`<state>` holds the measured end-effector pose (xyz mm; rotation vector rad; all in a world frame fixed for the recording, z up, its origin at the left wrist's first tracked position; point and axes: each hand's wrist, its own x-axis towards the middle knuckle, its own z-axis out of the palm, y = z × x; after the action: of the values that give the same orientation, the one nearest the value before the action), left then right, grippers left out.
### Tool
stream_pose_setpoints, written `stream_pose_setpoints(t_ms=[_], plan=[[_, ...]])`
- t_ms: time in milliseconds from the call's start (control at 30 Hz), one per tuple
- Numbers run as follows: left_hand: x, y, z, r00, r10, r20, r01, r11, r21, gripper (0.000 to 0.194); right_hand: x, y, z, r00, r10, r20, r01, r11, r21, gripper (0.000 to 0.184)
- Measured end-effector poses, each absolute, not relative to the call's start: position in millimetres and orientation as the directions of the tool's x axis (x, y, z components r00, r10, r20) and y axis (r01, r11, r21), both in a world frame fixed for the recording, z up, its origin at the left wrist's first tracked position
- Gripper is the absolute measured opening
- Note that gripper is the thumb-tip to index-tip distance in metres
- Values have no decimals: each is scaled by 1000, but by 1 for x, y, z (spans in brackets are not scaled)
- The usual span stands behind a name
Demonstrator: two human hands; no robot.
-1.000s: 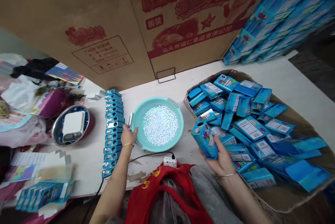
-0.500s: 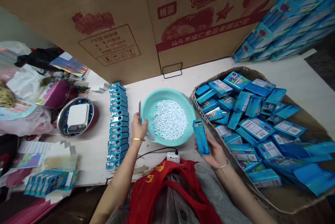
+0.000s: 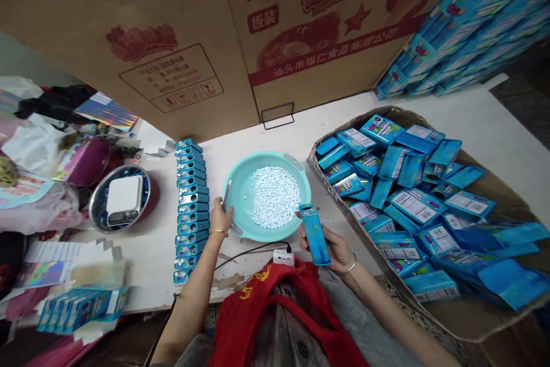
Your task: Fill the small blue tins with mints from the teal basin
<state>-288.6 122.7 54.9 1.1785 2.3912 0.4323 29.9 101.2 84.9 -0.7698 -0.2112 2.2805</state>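
In the head view my left hand is closed around a thin, flat, greyish metal-looking piece, held on edge over the left rim of a turquoise basin. What kind of tool it is I cannot make out. Small white candy-like pellets lie heaped in the basin. At the basin's lower right, my right hand grips a slim blue candy box, tilted, its narrow end towards the basin. Left of my left hand runs a row of blue boxes with round holes in their upward-facing ends.
A cut-down carton full of loose blue boxes stands at the right. Large brown cartons wall off the back. A metal bowl holding a white scale sits left. A white plug block with a cable lies in front.
My right hand has brought the blue box left and slightly down, close to the basin's edge. My left hand's thin piece has tilted. The whole view has shifted slightly.
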Motion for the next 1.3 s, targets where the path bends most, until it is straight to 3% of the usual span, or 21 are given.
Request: stream_pose_setpoints(t_ms=[67, 233, 367, 500, 667, 867, 1067, 1167, 1300], plan=[[-291, 122, 54, -518, 817, -254, 741, 576, 344, 45, 34, 105, 82, -498, 681, -537, -571, -724, -389, 35], [-280, 134, 69, -316, 949, -14, 943, 316, 104, 42, 37, 126, 71, -355, 713, -605, -606, -668, -431, 34], [-262, 165, 53, -71, 971, -227, 987, 102, 126, 39, 31, 144, 62, -294, 776, -558, -629, -597, -498, 38], [-244, 193, 18, -20, 946, -324, 985, 73, 153, 47, 26, 154, 56, -238, 795, -558, -662, -554, -506, 39], [-222, 180, -4, 95, 904, -417, 968, 14, 251, 47, 24, 153, 54, -227, 780, -584, -673, -559, -485, 38], [-197, 146, -7, 246, 835, -493, 896, -1, 445, 65, 22, 151, 56, -222, 791, -570, -668, -549, -502, 36], [-191, 141, 5, 412, 796, -444, 750, -19, 661, 64, 25, 157, 71, -110, 867, -485, -600, -447, -664, 45], [-206, 142, 22, 431, 810, -397, 664, 13, 748, 56, 29, 159, 77, -6, 919, -394, -444, -355, -823, 49], [-234, 147, 65, 418, 840, -346, 610, 23, 792, 46, 31, 161, 75, 41, 991, -127, -1, -127, -992, 42]])
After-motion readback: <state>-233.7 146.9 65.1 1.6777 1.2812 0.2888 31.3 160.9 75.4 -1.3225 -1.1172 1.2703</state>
